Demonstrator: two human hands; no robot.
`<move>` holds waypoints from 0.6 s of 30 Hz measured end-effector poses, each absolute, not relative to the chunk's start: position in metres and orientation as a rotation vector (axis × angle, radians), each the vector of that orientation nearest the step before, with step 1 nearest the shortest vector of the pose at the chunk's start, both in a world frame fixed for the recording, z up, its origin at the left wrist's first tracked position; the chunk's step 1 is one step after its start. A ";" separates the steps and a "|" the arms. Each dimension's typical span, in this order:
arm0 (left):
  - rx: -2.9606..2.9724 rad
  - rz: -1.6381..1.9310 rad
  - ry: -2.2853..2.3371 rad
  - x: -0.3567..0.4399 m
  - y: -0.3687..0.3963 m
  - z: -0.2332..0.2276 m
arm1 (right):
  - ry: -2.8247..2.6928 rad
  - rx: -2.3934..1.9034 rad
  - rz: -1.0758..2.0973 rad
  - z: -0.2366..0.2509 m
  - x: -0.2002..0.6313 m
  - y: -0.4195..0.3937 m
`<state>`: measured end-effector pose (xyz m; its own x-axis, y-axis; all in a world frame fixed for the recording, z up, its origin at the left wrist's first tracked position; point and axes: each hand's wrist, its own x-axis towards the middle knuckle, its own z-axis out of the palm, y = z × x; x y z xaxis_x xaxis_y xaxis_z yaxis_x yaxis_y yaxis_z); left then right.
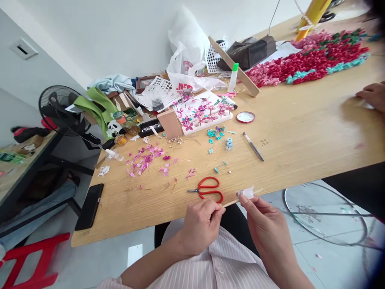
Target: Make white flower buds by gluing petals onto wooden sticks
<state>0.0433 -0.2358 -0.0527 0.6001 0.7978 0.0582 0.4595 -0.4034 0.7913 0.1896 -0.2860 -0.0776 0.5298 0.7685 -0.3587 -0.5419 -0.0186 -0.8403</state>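
Note:
My left hand point(201, 225) pinches the near end of a thin wooden stick point(231, 202) at the table's front edge. My right hand point(264, 224) pinches a small white piece of paper point(246, 193) around the stick's far end. Red-handled scissors point(207, 188) lie shut on the wooden table point(300, 132) just beyond my left hand. Loose pink petals point(144, 158) and small teal paper coils point(219, 134) are scattered further out. A white board with pink paper flowers point(204, 112) sits behind them.
A black phone point(89, 205) lies near the left corner. A thin tool point(253, 146), a red-rimmed lid point(246, 117) and a glue bottle point(233, 77) stand mid-table. A heap of red flowers point(309, 60) fills the far right. Another person's hand point(371, 95) rests at right. A fan point(60, 110) stands left.

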 end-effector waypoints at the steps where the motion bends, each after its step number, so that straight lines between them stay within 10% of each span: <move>1: 2.085 0.567 0.977 0.042 -0.236 -0.053 | -0.222 -1.185 1.063 -0.077 0.189 -0.286; 18: 0.961 0.357 0.892 0.039 -0.233 -0.040 | -0.257 -1.203 1.118 -0.065 0.201 -0.292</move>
